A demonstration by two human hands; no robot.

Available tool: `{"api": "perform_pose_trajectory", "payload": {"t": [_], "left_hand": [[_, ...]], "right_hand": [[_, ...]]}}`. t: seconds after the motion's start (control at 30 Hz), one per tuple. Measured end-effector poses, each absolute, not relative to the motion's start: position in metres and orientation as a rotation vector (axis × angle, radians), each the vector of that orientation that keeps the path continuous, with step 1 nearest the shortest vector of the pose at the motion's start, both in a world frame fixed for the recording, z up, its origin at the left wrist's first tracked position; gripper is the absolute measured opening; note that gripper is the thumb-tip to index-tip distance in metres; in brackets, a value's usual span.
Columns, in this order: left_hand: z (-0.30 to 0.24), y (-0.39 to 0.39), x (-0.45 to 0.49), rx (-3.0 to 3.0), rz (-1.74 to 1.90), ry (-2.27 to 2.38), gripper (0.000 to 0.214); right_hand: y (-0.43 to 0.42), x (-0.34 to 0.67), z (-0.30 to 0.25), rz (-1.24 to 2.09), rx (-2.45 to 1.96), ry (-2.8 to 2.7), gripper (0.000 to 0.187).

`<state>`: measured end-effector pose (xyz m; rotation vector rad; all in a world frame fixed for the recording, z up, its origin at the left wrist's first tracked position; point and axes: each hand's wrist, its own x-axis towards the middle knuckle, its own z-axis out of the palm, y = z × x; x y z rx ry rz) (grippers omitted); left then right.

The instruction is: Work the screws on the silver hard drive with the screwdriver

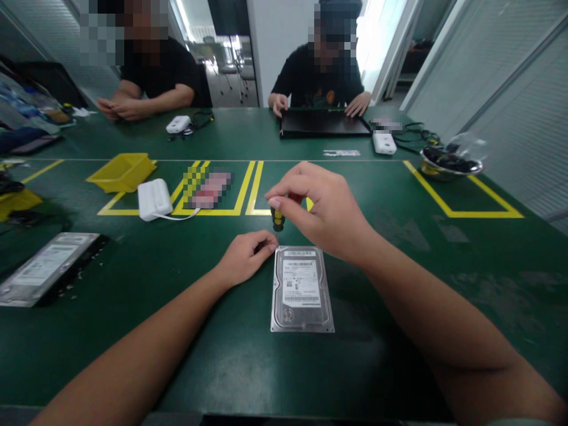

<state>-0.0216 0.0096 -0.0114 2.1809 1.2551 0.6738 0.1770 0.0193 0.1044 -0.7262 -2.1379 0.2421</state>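
Note:
A silver hard drive (302, 284) lies label side up on the green table in front of me. My right hand (326, 210) is closed on a small black and yellow screwdriver (278, 221), fingertips at the top of its handle. The screwdriver stands upright with its thin shaft over the drive's far left corner. Beside that corner, my left hand (248, 255) rests on the table, its fingers curled together close to the screwdriver's tip. Whatever those fingers pinch is too small to make out.
Another drive (51, 266) lies at the left, with small bits scattered beside it. Beyond my hands are a yellow bin (122, 171), a white power bank (154, 199) with a cable and a metal bowl (450, 168). Two people sit across the table, one touching a black laptop (323, 123).

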Motion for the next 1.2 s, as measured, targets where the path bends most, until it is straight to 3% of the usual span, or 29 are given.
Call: {"api": "perform_pose_trajectory", "payload": {"t": [0.73,1.2], "left_hand": [[-0.0112,0.0102,-0.022,2.186,0.654,1.273,0.02],[-0.0104,0.0103,-0.0216,2.183,0.654,1.26,0.021]], "right_hand": [[0.0209,0.1847,0.1097,0.255,-0.67,-2.261,0.029],[0.0212,0.1842,0.1106,0.24,-0.71,-2.267,0.021]]}}
